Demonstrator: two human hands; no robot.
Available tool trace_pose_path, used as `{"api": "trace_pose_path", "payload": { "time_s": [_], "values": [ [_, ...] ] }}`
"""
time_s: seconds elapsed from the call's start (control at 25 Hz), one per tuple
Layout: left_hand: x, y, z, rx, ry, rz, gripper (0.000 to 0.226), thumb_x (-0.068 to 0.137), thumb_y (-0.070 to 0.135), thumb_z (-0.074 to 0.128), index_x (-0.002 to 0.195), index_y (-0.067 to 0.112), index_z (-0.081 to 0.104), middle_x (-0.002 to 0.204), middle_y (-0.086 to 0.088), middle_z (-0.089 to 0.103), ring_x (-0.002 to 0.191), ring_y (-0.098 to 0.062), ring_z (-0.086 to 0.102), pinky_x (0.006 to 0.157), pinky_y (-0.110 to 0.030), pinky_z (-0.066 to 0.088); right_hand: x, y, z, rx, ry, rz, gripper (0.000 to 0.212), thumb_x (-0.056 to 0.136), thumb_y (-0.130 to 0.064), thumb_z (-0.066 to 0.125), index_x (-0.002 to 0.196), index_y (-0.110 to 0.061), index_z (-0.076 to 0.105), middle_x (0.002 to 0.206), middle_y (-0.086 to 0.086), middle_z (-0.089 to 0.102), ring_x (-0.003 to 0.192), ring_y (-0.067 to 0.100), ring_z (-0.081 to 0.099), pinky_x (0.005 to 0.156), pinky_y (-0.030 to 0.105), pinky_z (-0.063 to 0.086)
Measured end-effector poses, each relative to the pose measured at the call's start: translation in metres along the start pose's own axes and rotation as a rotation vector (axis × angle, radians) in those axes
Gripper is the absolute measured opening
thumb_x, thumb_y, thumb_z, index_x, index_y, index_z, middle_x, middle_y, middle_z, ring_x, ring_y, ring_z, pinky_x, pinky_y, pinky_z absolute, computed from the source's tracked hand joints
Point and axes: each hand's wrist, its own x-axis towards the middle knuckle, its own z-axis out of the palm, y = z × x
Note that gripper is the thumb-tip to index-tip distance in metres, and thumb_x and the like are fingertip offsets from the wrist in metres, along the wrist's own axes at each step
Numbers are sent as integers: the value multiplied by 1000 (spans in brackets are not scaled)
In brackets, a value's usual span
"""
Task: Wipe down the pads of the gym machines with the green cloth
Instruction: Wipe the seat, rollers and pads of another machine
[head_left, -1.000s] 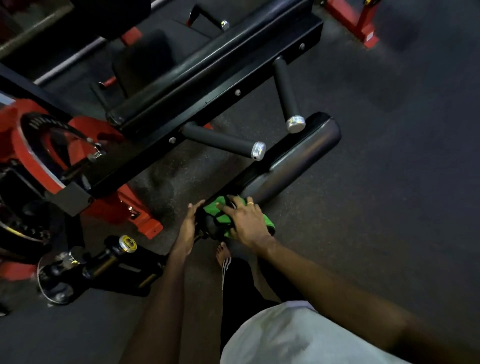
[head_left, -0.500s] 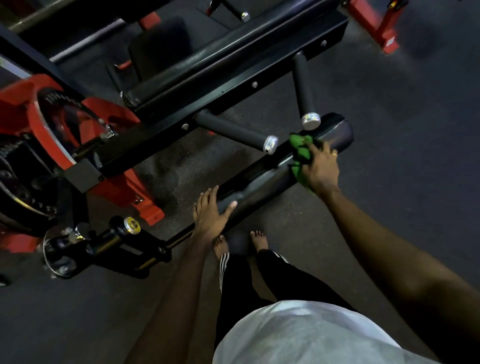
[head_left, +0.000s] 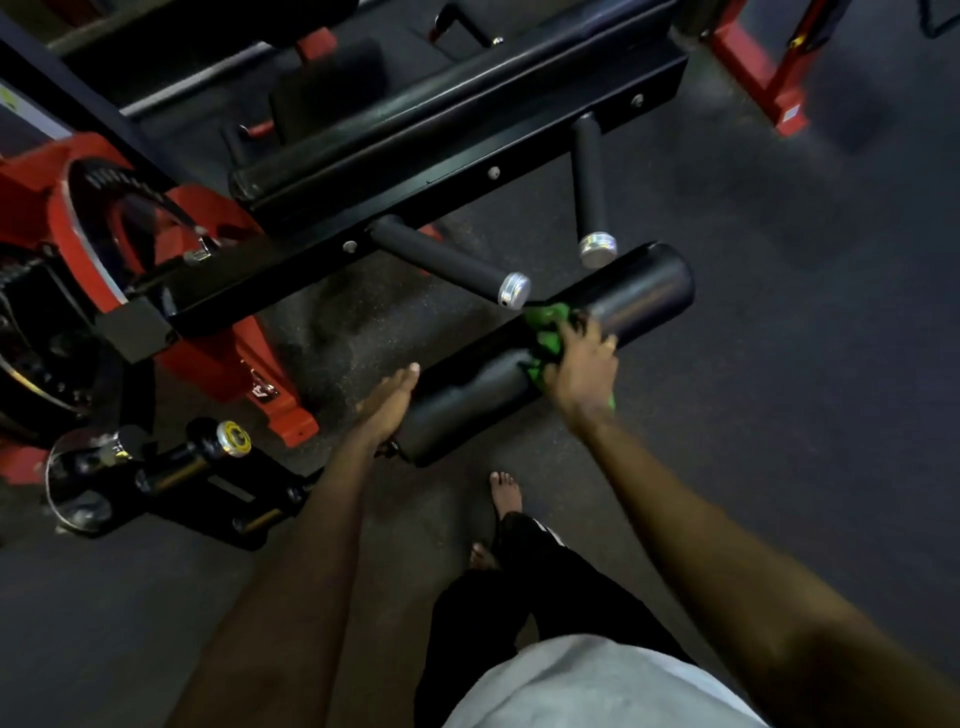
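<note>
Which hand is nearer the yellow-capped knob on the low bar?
Left. The left hand sits open at the near end of the roller pad, just right of the yellow-capped knob. The right hand holds the green cloth farther along that pad.

Lettering on the weight plate (head_left: 111, 183) is unreadably blurred.
</note>
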Motion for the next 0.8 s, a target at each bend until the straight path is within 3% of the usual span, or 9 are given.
{"api": "trace_pose_path", "payload": {
  "time_s": [0.12,0.32,0.52,0.8],
  "values": [
    [5,0,-1,-366,-41,-78,66,100,67,30,121,16,67,118,-10,71,103,-22,69,97,-37,52,-37,-36,18,-16,-28,-77,72,81,-23,74,146,-31,45,152,4,33,123,37,43,100,51,47],
    [60,-92,13,-527,68,78,99,69,94,52,140,25,57,147,-4,53,138,-28,48,116,-49,37,-62,-45,27,-61,-139,-306,73,81,-23,74,146,-32,43,150,5,33,123,38,43,98,53,49],
    [-73,-56,0,-243,312,116,56,99,46,56,146,18,46,148,-12,45,137,-27,44,116,-42,34,-46,-31,-4,-26,-222,-345,65,85,-22,65,146,-29,45,139,14,39,119,45,45,99,51,47],
    [-193,-98,-17,-258,481,87,48,97,32,65,142,19,52,139,-6,57,126,-22,55,96,-28,39,-60,-45,-53,-55,-291,-363,60,91,-37,67,146,-27,45,140,18,41,124,46,46,104,51,45]
  ]
}}
